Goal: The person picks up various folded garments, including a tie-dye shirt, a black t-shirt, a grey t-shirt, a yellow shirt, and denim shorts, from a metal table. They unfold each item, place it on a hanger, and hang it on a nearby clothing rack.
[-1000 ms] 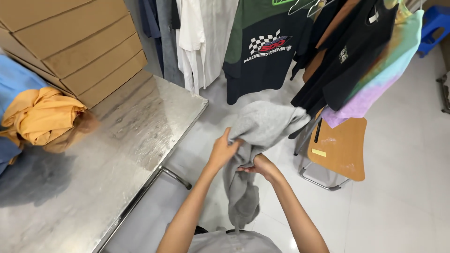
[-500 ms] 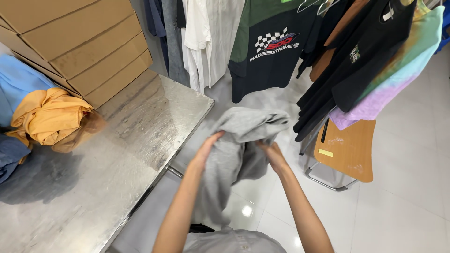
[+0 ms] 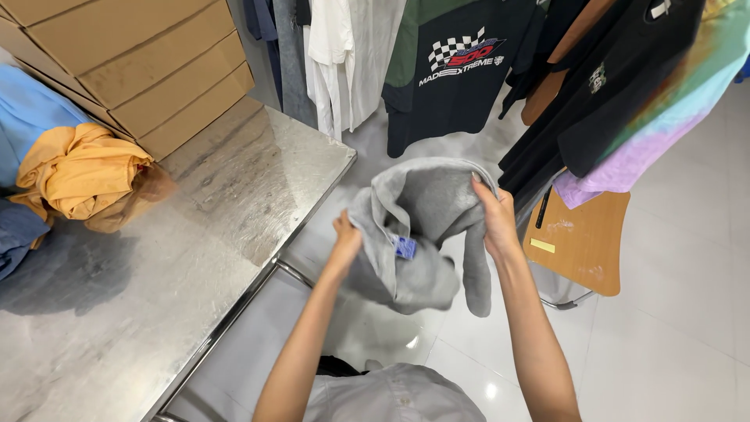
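In the air beside the shiny steel surface (image 3: 195, 258), over the white tile floor (image 3: 680, 328), a soft grey cotton garment (image 3: 414, 227) hangs bunched between two bare hands. The left hand (image 3: 346, 239) pinches one edge, its fingers (image 3: 342, 227) closed on the cloth. The right hand (image 3: 494, 219) grips the other side near the top, fingers (image 3: 478, 187) curled over a fold. A small blue tag (image 3: 405, 248) shows on the inside of the cloth.

The garment looks light and floppy. It sags in the middle and one long part dangles down. It will not break, and it should not slip much, since the cloth looks a bit fuzzy. It seems best held by an edge or a seam, with both hands apart, so it opens out flat.

On the surface lies a crumpled orange cloth (image 3: 82, 172), soft and wrinkly, with blue cloth (image 3: 31, 117) touching it. Stiff brown cardboard boxes (image 3: 141, 70) sit stacked behind. Shirts hang near, one a black shirt with a checked flag print (image 3: 453, 70). A flat wooden chair seat (image 3: 582, 242) stands just beside the right hand
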